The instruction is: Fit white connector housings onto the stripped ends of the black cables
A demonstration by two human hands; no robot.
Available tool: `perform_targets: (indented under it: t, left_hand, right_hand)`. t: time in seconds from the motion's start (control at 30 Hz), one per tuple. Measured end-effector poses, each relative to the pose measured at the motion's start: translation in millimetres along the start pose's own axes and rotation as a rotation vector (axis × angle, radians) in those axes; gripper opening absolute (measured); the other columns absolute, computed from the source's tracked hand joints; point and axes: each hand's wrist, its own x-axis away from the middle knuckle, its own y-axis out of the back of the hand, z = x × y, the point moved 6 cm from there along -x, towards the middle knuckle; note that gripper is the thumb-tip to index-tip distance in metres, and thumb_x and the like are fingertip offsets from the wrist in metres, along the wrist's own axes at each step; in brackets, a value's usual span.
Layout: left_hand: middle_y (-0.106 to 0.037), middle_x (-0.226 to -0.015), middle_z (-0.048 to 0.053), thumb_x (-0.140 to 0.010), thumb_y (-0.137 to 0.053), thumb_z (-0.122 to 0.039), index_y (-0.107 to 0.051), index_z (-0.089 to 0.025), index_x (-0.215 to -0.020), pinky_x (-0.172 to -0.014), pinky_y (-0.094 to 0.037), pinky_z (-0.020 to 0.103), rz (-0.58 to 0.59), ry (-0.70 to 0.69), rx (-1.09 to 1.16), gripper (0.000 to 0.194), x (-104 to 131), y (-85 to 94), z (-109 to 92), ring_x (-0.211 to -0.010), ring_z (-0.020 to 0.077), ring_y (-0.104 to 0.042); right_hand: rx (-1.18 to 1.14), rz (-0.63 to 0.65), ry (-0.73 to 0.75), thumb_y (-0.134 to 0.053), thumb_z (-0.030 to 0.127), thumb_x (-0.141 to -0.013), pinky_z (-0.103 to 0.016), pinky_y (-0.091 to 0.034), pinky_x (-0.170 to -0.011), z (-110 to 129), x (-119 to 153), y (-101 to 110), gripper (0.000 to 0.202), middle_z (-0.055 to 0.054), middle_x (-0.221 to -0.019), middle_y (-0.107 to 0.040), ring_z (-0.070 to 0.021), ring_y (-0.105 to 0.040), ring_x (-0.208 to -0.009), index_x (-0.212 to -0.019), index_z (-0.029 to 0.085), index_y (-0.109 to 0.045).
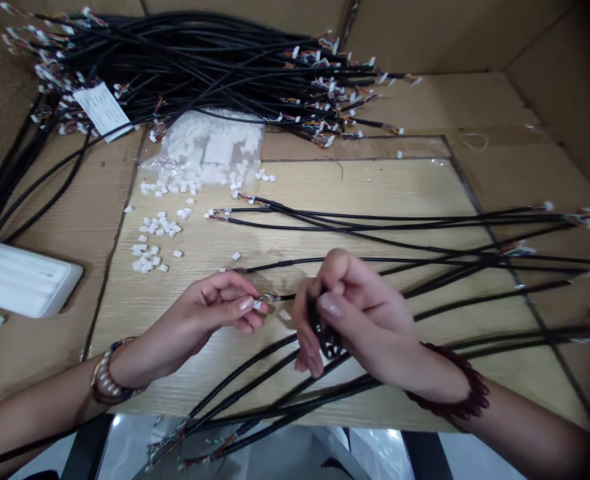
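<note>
My left hand [219, 307] pinches a small white connector [258, 305] between thumb and fingers. Thin wires run from it into a black cable [288, 297] that passes behind my other hand. My right hand [355, 313], just to the right and apart from the left, is closed around a small black tool [329, 337] with holes in it; blur and the fingers hide its exact kind. Loose white connector housings [159, 225] lie in small groups beyond my left hand, one of them [236, 256] on its own.
A large bundle of black cables [199, 67] with white-tipped ends lies at the back. In front of it rests a clear bag of white connectors [215, 143]. More cables [425, 250] stretch across the right side; several hang over the front edge. A white box-shaped device [25, 279] sits at left.
</note>
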Motion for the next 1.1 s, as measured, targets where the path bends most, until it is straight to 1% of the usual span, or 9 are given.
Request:
perform_targets:
  t: [0.07,0.17,0.23,0.33,0.43,0.57,0.67,0.87,1.1]
  left_hand:
    - [-0.081,-0.085,0.004,-0.086,-0.087,-0.021,-0.079,-0.016,-0.093,-0.071,-0.060,0.013,0.001,0.024,0.084,0.012,1,0.4,-4,-0.078,0.0104,-0.077]
    - [-0.082,-0.087,0.004,-0.083,-0.089,-0.019,-0.080,-0.016,-0.089,-0.073,-0.062,0.012,-0.027,0.085,0.180,0.011,2,2.9,-8,-0.078,0.0108,-0.079]
    - [-0.083,-0.088,0.004,-0.080,-0.091,-0.019,-0.080,-0.016,-0.088,-0.073,-0.063,0.012,-0.062,0.132,0.215,0.013,2,5.5,-8,-0.078,0.0111,-0.079]
    - [-0.083,-0.090,0.004,-0.080,-0.091,-0.020,-0.081,-0.016,-0.088,-0.077,-0.064,0.013,-0.099,0.121,0.209,0.014,2,8.3,-8,-0.079,0.0111,-0.080]
    - [-0.083,-0.090,0.004,-0.082,-0.089,-0.019,-0.080,-0.016,-0.084,-0.079,-0.064,0.013,-0.111,0.077,0.178,0.010,3,9.3,-8,-0.080,0.0111,-0.080]
    - [-0.084,-0.089,0.005,-0.082,-0.089,-0.019,-0.080,-0.017,-0.084,-0.072,-0.062,0.011,-0.114,0.081,0.153,0.009,5,7.7,-6,-0.078,0.0113,-0.080]
    - [-0.083,-0.087,0.003,-0.084,-0.088,-0.022,-0.080,-0.017,-0.082,-0.072,-0.062,0.011,-0.117,0.065,0.106,0.010,5,5.8,-5,-0.076,0.0101,-0.079]
    - [-0.080,-0.080,-0.001,-0.084,-0.089,-0.029,-0.080,-0.019,-0.082,-0.074,-0.059,0.009,-0.119,0.031,0.037,0.013,4,3.8,-5,-0.074,0.0068,-0.076]
    - [-0.080,-0.078,-0.002,-0.080,-0.092,-0.029,-0.081,-0.020,-0.080,-0.070,-0.056,0.008,-0.141,0.044,0.043,0.014,6,5.1,-5,-0.072,0.0069,-0.077]
  right_hand:
    - [0.166,0.066,0.022,-0.051,0.038,-0.110,-0.017,-0.052,-0.052,-3,1,-2,0.018,0.004,-0.077,-0.063,-0.0065,-0.059,-0.055,-0.101,0.022,-0.049]
    - [0.541,0.153,0.148,-0.046,0.037,-0.112,-0.023,-0.058,-0.076,-1,0,-5,0.027,-0.007,-0.098,-0.072,-0.0123,-0.069,-0.089,-0.113,0.016,-0.063]
    - [0.689,0.188,0.180,-0.045,0.033,-0.112,-0.027,-0.057,-0.085,-1,-1,-7,0.027,-0.010,-0.106,-0.073,-0.0160,-0.069,-0.103,-0.120,0.014,-0.064]
    - [0.846,0.162,0.199,-0.048,0.028,-0.110,-0.029,-0.057,-0.080,-2,-3,-7,0.023,-0.010,-0.103,-0.073,-0.0181,-0.067,-0.098,-0.121,0.013,-0.062]
    - [1.021,0.148,0.288,-0.052,0.034,-0.109,-0.030,-0.057,-0.075,-3,-1,-9,0.025,-0.008,-0.093,-0.073,-0.0185,-0.066,-0.085,-0.113,0.013,-0.064]
    - [1.188,0.108,0.343,-0.048,0.038,-0.111,-0.025,-0.053,-0.059,-8,4,-10,0.031,-0.004,-0.080,-0.074,-0.0144,-0.068,-0.068,-0.102,0.013,-0.065]
    - [1.265,0.129,0.360,-0.044,0.037,-0.112,-0.024,-0.047,-0.049,-11,8,-15,0.038,-0.003,-0.071,-0.071,-0.0120,-0.066,-0.057,-0.094,0.012,-0.067]
    - [1.310,0.121,0.381,-0.045,0.036,-0.112,-0.024,-0.046,-0.047,-15,9,-19,0.041,-0.002,-0.067,-0.070,-0.0106,-0.065,-0.054,-0.088,0.013,-0.068]
    - [1.258,0.130,0.301,-0.044,0.035,-0.112,-0.023,-0.046,-0.047,-16,8,-14,0.041,-0.003,-0.069,-0.070,-0.0105,-0.065,-0.054,-0.088,0.012,-0.067]
